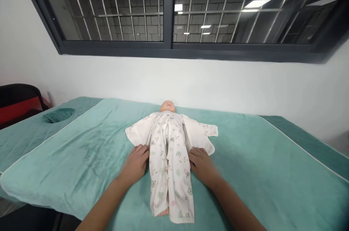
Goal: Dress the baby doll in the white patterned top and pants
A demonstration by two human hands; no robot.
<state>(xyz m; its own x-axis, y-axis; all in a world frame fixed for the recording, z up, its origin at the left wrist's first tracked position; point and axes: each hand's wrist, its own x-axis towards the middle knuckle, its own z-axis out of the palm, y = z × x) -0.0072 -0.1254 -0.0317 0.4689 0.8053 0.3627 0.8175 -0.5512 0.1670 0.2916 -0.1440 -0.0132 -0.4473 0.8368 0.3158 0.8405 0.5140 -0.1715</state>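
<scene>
A baby doll (167,106) lies on its back, its head toward the wall. White printed baby pants (178,173) are spread lengthwise over its body, and a bit of a foot (164,212) shows at the lower end. Under them a white baby shirt (200,133) lies open, sleeves out to both sides. My left hand (137,162) has its fingers curled at the left edge of the pants, just below the shirt. Opposite it, my right hand (203,165) is closed at the right edge. Both sets of fingertips are partly hidden against the cloth.
A green cover (253,158) spreads over the massage bed, whose face hole (58,114) is at the left. Behind stands a white wall (245,85) with a dark-framed, barred window (169,47). A black and red chair (20,105) is at the far left.
</scene>
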